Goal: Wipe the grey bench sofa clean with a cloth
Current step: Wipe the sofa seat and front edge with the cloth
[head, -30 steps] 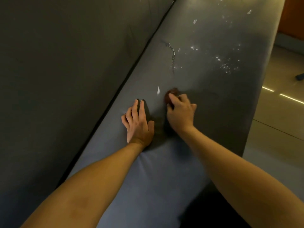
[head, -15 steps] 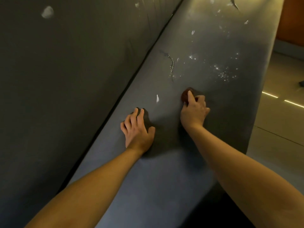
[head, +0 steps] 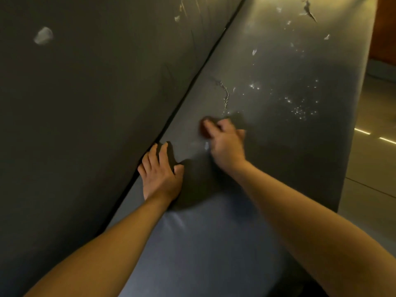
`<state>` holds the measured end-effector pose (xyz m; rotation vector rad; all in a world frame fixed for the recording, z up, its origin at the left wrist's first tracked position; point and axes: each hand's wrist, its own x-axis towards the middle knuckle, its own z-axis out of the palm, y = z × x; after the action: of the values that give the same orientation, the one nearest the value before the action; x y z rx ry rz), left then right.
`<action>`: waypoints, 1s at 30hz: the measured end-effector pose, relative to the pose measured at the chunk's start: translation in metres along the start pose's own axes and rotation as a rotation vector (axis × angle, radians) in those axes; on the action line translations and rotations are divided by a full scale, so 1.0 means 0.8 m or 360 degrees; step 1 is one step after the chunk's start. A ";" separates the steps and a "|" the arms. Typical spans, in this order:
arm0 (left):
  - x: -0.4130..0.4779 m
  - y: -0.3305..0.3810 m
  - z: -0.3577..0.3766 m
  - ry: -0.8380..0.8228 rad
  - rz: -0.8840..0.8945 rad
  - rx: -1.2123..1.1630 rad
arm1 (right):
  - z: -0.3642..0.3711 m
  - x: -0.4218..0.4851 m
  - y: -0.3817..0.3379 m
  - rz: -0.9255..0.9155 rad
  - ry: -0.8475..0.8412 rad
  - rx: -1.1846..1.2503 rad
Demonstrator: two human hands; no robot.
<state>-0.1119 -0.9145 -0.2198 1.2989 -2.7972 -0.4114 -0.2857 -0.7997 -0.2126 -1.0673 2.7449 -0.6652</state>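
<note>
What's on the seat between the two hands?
In the head view, one small white fleck on bare seat, close to the right hand gripping the cloth.

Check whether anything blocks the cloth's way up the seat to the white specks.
Nothing visible does. The right hand grips the cloth on the seat, and only seat surface lies between it and the white specks; a thin cracked line runs just beside that stretch. The left hand rests flat by the backrest seam, off that path.
</note>
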 end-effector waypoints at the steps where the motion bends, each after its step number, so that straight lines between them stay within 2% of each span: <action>1: -0.001 0.000 0.002 0.0022 0.0010 -0.0006 | -0.007 0.011 0.019 0.0215 0.0059 0.0002; 3: -0.002 -0.002 0.006 0.0056 0.0038 -0.0010 | -0.013 0.025 0.033 0.0499 0.0133 -0.0019; 5: -0.001 -0.004 0.007 0.0061 0.0046 -0.0020 | -0.002 0.025 0.011 0.0550 0.0145 -0.0011; 7: 0.000 -0.005 0.009 0.0039 0.0045 -0.0020 | 0.016 0.013 -0.028 0.0420 0.0071 0.0088; 11: -0.004 -0.010 0.012 0.0059 0.0075 0.0007 | 0.047 -0.027 -0.101 -0.0090 -0.0192 0.0289; 14: -0.002 -0.007 0.009 -0.0006 0.0064 -0.0030 | 0.035 -0.018 -0.084 -0.0252 -0.0256 0.0194; 16: -0.002 -0.006 0.007 -0.0022 0.0052 -0.0035 | 0.025 -0.010 -0.048 -0.0121 -0.0129 0.0087; 19: -0.003 -0.006 0.007 0.0070 0.0068 -0.0044 | 0.005 -0.015 0.008 0.0332 0.0122 0.0051; 21: -0.003 -0.006 0.010 0.0068 0.0067 -0.0033 | 0.004 -0.025 0.008 0.0573 0.0161 -0.0015; 23: -0.003 -0.006 0.010 0.0053 0.0060 -0.0020 | 0.009 -0.030 -0.024 0.0644 0.0134 0.0047; 27: -0.002 -0.009 0.013 0.0010 0.0074 -0.0024 | 0.029 -0.064 -0.093 0.0200 -0.0108 0.0233; 30: -0.003 -0.007 0.008 -0.0006 0.0075 -0.0032 | 0.019 -0.063 -0.070 -0.0032 -0.0104 0.0067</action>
<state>-0.1066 -0.9147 -0.2274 1.2268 -2.8130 -0.4398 -0.2100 -0.8078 -0.2036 -1.0894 2.6566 -0.6754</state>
